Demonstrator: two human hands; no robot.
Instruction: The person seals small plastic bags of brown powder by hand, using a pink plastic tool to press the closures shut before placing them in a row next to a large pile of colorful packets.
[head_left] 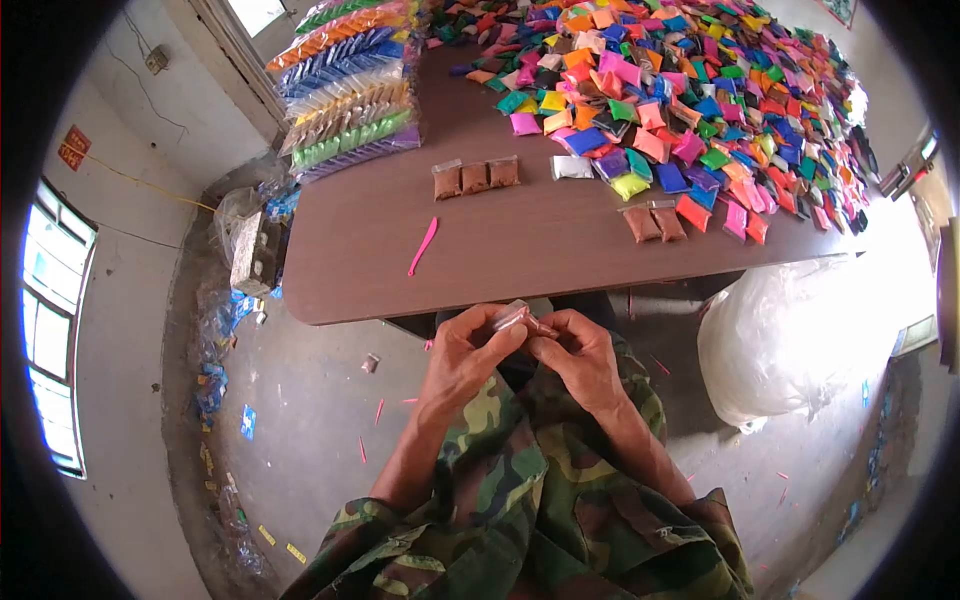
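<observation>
Just off the table's near edge, above my lap, my left hand (472, 348) and my right hand (578, 358) pinch a small clear packet with brown filling (524, 320) between thumbs and fingers. Part of the packet is hidden by the fingers. On the table ahead, a row of three brown packets (475, 178) lies side by side. Two more brown packets (655, 223) lie to the right. A pink plastic stick (424, 247) with a thin end rests on the table at the left.
Piled colourful packets (650, 100) cover the table's (350, 255) right and back. Layered strips of packets (350, 100) are stacked at the back left. A large white plastic bag (780, 340) stands on the floor at right. Pink sticks and scraps litter the floor (310, 420).
</observation>
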